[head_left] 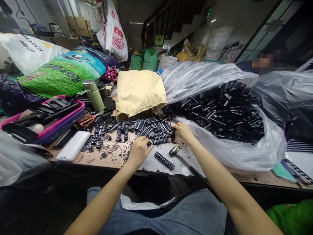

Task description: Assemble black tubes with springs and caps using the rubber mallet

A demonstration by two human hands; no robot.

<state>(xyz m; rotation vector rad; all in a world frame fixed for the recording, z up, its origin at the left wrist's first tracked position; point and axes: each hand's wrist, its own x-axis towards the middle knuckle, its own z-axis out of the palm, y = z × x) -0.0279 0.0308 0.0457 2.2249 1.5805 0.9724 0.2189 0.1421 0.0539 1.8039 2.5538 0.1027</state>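
Observation:
My left hand (139, 149) is closed at the table edge, with a small black round piece (149, 143) at its fingertips. Farther right, my right hand (184, 131) pinches a dark black part (173, 133) that stands roughly upright; its exact kind is hard to make out. Between and beyond the hands lies a pile of black ribbed cylinders with pale markings (156, 129). One such ribbed cylinder (164, 160) lies apart, nearer to me. Beside it rests a hammer (174, 150) with a dark handle, its head toward the pile. Tiny dark rings are scattered around my left hand.
A clear plastic bag (269, 153) of black tubular parts spreads at right. A yellow sack (141, 91) lies behind the pile. At left are red-handled scissors (86, 120), a white box-shaped object (73, 146), a green flask (94, 98) and a pink basket (79, 109). Another person (246, 65) is at far right.

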